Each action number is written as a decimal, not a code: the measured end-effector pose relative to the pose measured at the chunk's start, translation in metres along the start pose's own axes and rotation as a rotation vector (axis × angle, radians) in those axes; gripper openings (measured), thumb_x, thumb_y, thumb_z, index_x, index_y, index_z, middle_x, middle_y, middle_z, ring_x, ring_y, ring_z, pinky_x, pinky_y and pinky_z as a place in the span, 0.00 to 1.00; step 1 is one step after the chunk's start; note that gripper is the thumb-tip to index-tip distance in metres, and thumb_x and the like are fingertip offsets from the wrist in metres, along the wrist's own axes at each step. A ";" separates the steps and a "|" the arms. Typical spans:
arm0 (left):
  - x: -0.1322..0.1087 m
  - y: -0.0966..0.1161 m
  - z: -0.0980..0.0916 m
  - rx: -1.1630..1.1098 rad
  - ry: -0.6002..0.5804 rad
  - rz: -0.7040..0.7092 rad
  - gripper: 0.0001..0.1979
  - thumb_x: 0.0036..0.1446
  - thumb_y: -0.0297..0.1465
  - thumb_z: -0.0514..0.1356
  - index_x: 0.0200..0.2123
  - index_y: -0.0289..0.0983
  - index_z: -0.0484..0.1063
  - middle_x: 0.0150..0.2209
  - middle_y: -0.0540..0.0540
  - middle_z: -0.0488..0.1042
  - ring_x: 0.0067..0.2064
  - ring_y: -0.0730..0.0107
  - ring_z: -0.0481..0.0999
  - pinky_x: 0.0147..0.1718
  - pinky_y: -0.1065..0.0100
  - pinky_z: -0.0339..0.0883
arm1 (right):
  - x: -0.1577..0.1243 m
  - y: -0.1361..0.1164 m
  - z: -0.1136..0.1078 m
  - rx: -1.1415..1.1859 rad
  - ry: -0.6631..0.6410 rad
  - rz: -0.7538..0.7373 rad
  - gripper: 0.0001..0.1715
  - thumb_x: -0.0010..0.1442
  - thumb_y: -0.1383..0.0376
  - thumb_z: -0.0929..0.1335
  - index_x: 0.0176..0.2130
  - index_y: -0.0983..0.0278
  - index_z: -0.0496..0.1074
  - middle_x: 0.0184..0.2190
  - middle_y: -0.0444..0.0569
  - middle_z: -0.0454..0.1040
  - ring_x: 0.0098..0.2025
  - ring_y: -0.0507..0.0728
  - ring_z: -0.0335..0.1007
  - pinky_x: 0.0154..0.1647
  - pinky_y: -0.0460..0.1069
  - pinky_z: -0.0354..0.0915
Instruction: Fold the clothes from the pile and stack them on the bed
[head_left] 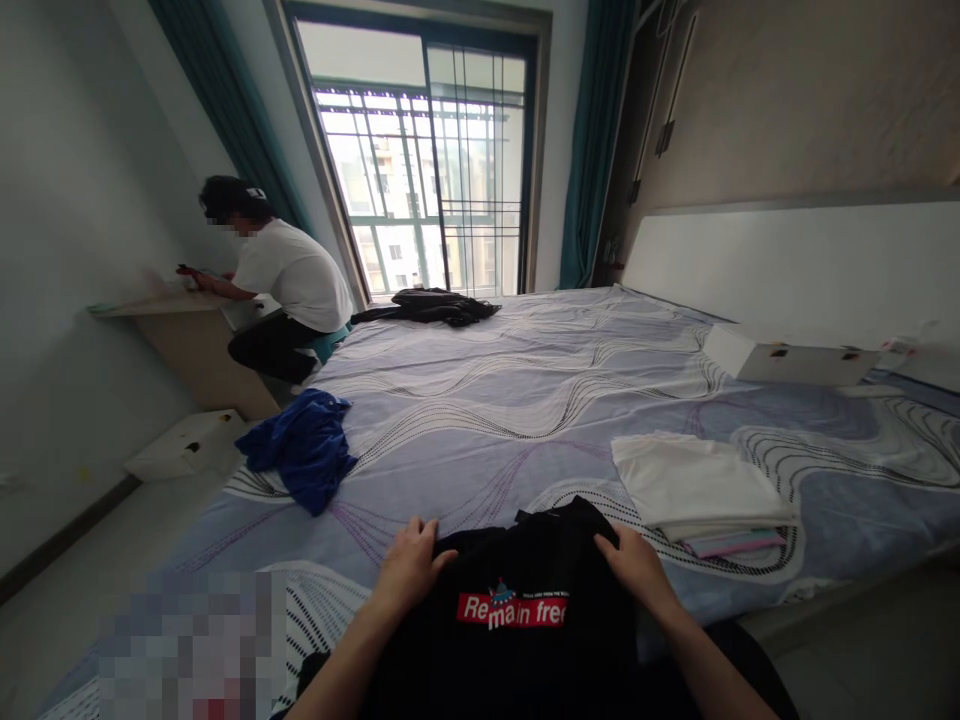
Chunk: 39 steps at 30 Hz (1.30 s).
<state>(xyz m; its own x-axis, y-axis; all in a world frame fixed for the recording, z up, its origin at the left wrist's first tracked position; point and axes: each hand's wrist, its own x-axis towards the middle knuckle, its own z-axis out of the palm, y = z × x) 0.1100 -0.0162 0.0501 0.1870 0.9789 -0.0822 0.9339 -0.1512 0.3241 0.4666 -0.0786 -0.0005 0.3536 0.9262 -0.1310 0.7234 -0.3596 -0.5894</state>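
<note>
A black T-shirt (525,560) is spread in front of me, with a red box print reading "Remain free" across its chest and its collar at the far end. My left hand (411,568) pinches the shirt near its left shoulder, thumb on top. At the opposite shoulder, the cloth is gripped by my right hand (637,568). The lower part of the shirt runs out of view toward my body. Just beyond my right hand lies a folded stack of white cloth (697,485), with pink and bluish edges showing beneath.
The bed (480,400) has a patterned grey-purple sheet. A crumpled blue garment (304,450) lies at its left edge, black clothing (431,305) at the far end. A white box (795,355) sits right. Another person (289,270) sits at a desk (172,310); a white carton (187,445) is on the floor.
</note>
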 end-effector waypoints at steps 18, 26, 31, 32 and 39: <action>0.095 -0.093 -0.092 0.128 0.252 0.006 0.21 0.64 0.41 0.44 0.44 0.42 0.75 0.46 0.42 0.80 0.47 0.55 0.79 0.42 0.63 0.68 | 0.110 -0.077 -0.061 -0.213 0.085 -0.409 0.19 0.68 0.55 0.60 0.41 0.59 0.77 0.35 0.52 0.81 0.41 0.63 0.78 0.41 0.51 0.65; 0.229 -0.094 -0.110 0.322 0.286 -0.155 0.27 0.66 0.45 0.40 0.47 0.41 0.75 0.40 0.36 0.81 0.41 0.50 0.80 0.36 0.59 0.67 | 0.265 -0.170 -0.062 -0.648 0.212 -0.374 0.22 0.72 0.54 0.59 0.48 0.63 0.74 0.39 0.60 0.80 0.43 0.65 0.78 0.42 0.53 0.65; 0.310 -0.106 -0.114 0.330 0.322 -0.176 0.30 0.65 0.49 0.40 0.50 0.41 0.75 0.44 0.34 0.79 0.46 0.44 0.78 0.41 0.54 0.66 | 0.348 -0.192 -0.044 -0.659 0.220 -0.373 0.25 0.73 0.53 0.58 0.52 0.67 0.73 0.44 0.64 0.78 0.49 0.64 0.75 0.47 0.53 0.62; 0.324 -0.109 -0.108 0.324 0.315 -0.192 0.30 0.65 0.50 0.40 0.50 0.41 0.75 0.45 0.34 0.79 0.47 0.43 0.78 0.42 0.53 0.66 | 0.361 -0.193 -0.036 -0.656 0.214 -0.370 0.28 0.74 0.53 0.55 0.53 0.69 0.72 0.46 0.65 0.77 0.51 0.63 0.74 0.48 0.52 0.61; 0.368 -0.131 -0.048 0.242 0.244 -0.239 0.33 0.69 0.48 0.42 0.52 0.26 0.72 0.46 0.31 0.78 0.48 0.47 0.76 0.45 0.52 0.66 | 0.405 -0.167 0.032 -0.620 0.145 -0.239 0.29 0.72 0.49 0.58 0.52 0.68 0.73 0.46 0.63 0.77 0.48 0.61 0.75 0.47 0.52 0.62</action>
<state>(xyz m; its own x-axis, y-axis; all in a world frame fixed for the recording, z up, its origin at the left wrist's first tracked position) 0.0421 0.3710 0.0231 -0.0945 0.9898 0.1064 0.9923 0.0851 0.0897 0.4698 0.3601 0.0197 0.1859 0.9793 0.0796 0.9826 -0.1851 -0.0176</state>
